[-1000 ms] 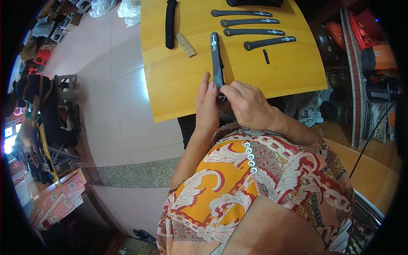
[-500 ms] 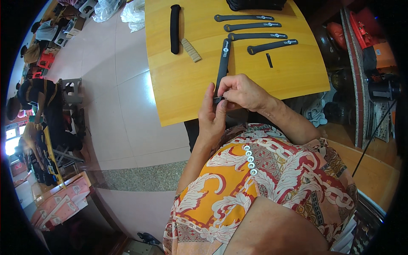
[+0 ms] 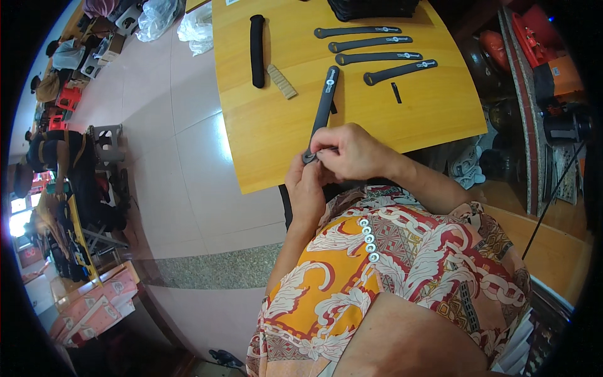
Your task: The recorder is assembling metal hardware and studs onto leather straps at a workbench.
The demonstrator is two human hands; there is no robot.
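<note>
Presently: left hand (image 3: pixel 309 188) and right hand (image 3: pixel 352 152) both pinched on near end of dark strap (image 3: pixel 322 113), at bench (image 3: pixel 276 138) front edge; four straps (image 3: pixel 377 53) well apart beyond; bare wood between.

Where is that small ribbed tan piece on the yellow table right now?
In the head view, the ribbed tan piece lies on the yellow table, towards its left side, just right of the thick black handle and left of the long dark strip the hands hold.
</note>
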